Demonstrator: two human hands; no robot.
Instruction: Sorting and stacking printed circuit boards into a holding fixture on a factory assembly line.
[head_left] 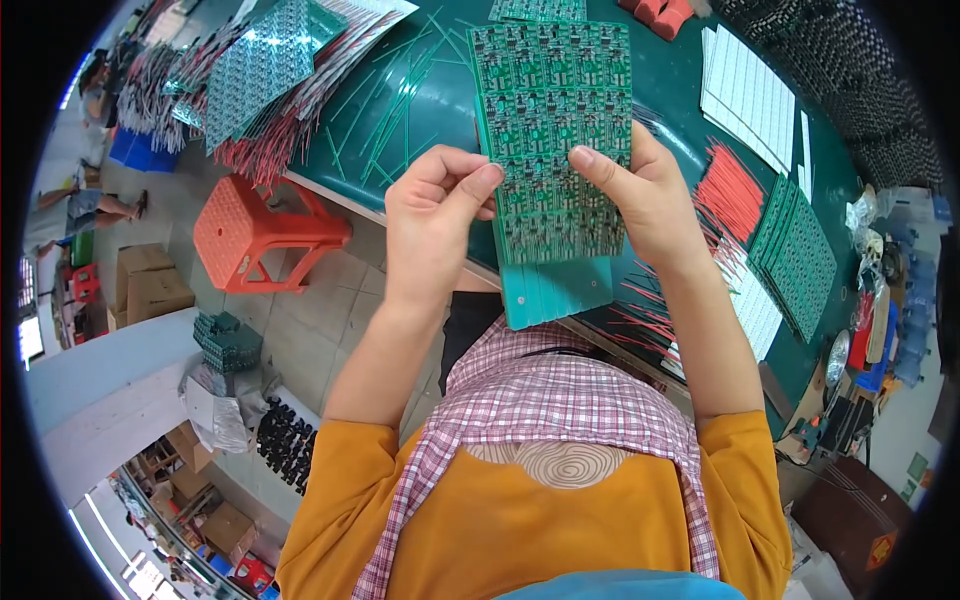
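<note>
Green circuit board panels (550, 120), packed with rows of small components, are held up in front of me over the table's near edge. A plain green board face (560, 290) sticks out below the populated one. My right hand (655, 200) grips the right side, its thumb lying on the front and its other fingers mostly hidden behind. At the left edge, my left hand (430, 210) is closed, thumb and forefinger pinched against the boards' rim.
Thin green strips (395, 110) lie scattered across the green table (350, 165). Wire bundles (265, 155) with panels on top are at far left. Red wires (728, 190), white sheets (750, 95) and more circuit panels (795, 255) lie at right. A red stool (240, 235) stands left.
</note>
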